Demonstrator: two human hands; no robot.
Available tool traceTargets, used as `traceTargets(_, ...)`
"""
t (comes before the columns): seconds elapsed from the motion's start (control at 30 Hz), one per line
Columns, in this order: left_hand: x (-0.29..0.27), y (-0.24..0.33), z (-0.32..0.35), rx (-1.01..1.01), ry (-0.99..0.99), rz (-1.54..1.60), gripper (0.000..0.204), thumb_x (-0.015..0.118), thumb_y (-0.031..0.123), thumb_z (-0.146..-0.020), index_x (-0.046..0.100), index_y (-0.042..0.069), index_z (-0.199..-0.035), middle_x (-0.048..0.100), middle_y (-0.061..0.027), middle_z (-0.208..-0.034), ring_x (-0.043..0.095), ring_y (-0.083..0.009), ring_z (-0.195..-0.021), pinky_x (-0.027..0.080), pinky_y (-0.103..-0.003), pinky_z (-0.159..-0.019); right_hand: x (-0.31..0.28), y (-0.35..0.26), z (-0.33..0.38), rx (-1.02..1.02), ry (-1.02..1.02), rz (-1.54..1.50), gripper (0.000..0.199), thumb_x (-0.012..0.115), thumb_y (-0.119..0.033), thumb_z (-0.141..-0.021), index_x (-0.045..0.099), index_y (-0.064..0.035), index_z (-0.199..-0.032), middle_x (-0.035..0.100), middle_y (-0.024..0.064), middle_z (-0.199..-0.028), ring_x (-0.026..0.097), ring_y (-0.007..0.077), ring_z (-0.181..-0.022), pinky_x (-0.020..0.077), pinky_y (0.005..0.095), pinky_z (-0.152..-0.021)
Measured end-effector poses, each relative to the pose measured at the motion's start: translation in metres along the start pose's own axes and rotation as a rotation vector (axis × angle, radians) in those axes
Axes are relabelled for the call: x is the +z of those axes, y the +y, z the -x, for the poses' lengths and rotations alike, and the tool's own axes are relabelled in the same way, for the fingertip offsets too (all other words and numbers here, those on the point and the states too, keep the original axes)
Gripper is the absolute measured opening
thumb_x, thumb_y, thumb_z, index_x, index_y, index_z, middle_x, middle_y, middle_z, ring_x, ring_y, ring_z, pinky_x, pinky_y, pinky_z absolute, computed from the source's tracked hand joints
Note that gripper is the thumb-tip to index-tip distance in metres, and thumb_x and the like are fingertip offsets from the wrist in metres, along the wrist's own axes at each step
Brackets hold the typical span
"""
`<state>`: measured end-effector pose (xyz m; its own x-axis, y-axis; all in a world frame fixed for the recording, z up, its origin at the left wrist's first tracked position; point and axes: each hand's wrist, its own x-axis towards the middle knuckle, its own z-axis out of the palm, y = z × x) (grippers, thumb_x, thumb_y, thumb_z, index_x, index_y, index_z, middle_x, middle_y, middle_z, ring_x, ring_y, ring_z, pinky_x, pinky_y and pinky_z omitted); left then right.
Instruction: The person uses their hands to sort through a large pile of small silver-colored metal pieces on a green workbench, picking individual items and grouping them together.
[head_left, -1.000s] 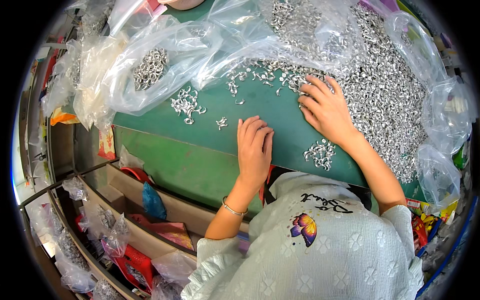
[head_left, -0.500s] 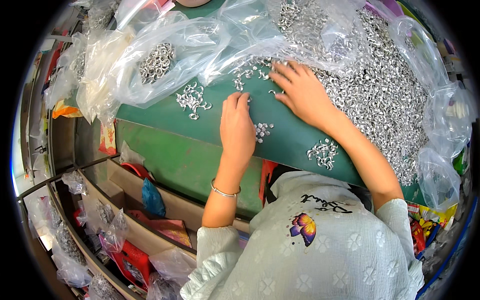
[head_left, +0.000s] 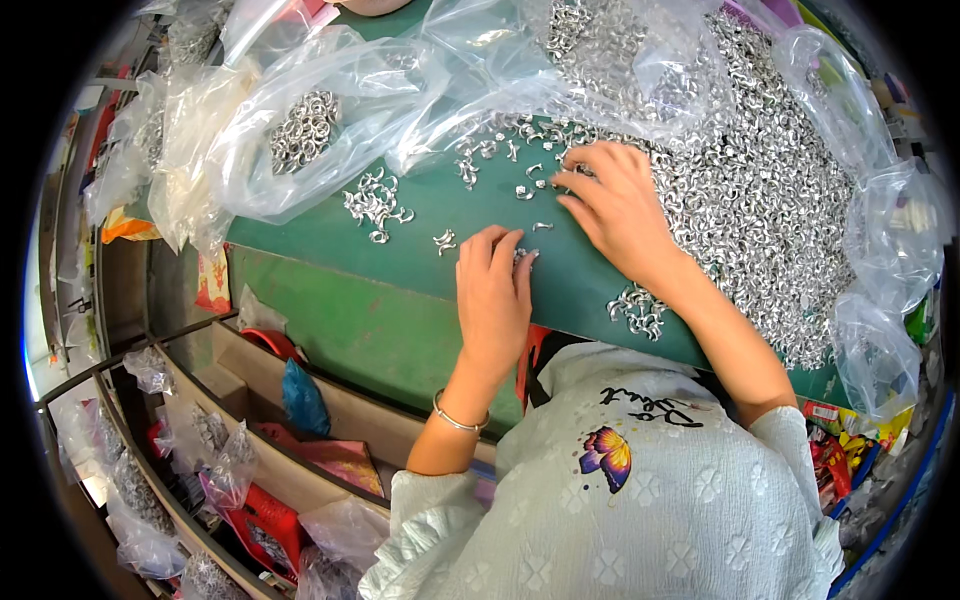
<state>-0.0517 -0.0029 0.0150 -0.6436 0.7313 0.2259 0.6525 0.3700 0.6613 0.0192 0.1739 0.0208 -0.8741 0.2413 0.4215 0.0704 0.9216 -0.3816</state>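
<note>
In the head view, the left hand (head_left: 493, 300) has drawn back toward the body and a little to the right since half a second ago, uncovering a tiny cluster of silver curved metal pieces (head_left: 444, 241) on the dark green flat tabletop (head_left: 585, 290). The right hand (head_left: 622, 205) has also come slightly back and to the right.

Between the two hands now lies a single small, silver, curved metal piece (head_left: 542, 226), its long axis running roughly left to right. It sits just beyond and to the right of the left fingertips, and to the near left of the right thumb; the left hand looks the nearer, by a little. It seems to touch neither.

The left fingers are bent and loosely bunched, with small silver bits (head_left: 521, 256) showing between forefinger and thumb; whether these are pinched or only lie there, I cannot tell. The right fingers are half curled, palm down, their tips at the left edge of the large spread heap of silver curved metal pieces (head_left: 770, 190); whether they grip any is hidden. Two more loose silver pieces (head_left: 524, 192) lie just left of the right fingertips, farther from the body than the single one.
</note>
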Motion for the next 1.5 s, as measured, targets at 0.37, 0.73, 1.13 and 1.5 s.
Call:
traceTargets(0.37,0.005,-0.018,-0.035,0.093,0.127,0.002,0.024,0.057,-0.006,-0.086,0.063,-0.001,-0.108,0.059,-0.0154,-0.104,0.056,-0.0329,-0.094,0.045,-0.04,-0.084,-0.007,-0.019,0.029,-0.141,-0.24,0.073,0.011,0.059,-0.008,-0.075,0.065,-0.0025,-0.083,0.057,0.012,-0.112,0.048,0.0281,-0.117,0.0357,0.0446,-0.099)
traceTargets(0.73,0.008,-0.026,-0.057,0.15,0.013,-0.105,0.016,0.065,-0.001,-0.08,0.065,0.002,-0.096,0.06,-0.0086,-0.097,0.056,-0.0278,-0.092,0.04,-0.036,-0.079,0.028,0.004,-0.016,-0.075,-0.064,-0.026,0.021,0.063,-0.008,-0.082,0.066,-0.0045,-0.103,0.056,0.0103,-0.121,0.046,0.0288,-0.124,0.0372,0.0437,-0.1)
traceTargets(1.13,-0.011,-0.007,-0.012,0.114,-0.137,-0.063,0.02,0.06,-0.007,-0.079,0.062,0.001,-0.097,0.057,-0.0092,-0.101,0.054,-0.0277,-0.092,0.04,-0.038,-0.082,0.031,-0.001,-0.042,-0.108,-0.109,0.066,0.014,0.064,-0.011,-0.078,0.066,-0.0054,-0.09,0.059,0.0069,-0.102,0.053,0.0249,-0.106,0.0403,0.0379,-0.092)
traceTargets(1.5,-0.009,-0.016,-0.013,0.036,0.067,0.071,0.021,0.056,-0.01,-0.082,0.062,-0.001,-0.101,0.061,-0.0145,-0.101,0.058,-0.0316,-0.091,0.045,-0.038,-0.081,0.009,-0.015,-0.003,-0.084,-0.226,-0.056,0.006,0.065,-0.012,-0.082,0.064,-0.0065,-0.084,0.058,0.0041,-0.093,0.051,0.0233,-0.093,0.039,0.0356,-0.084)
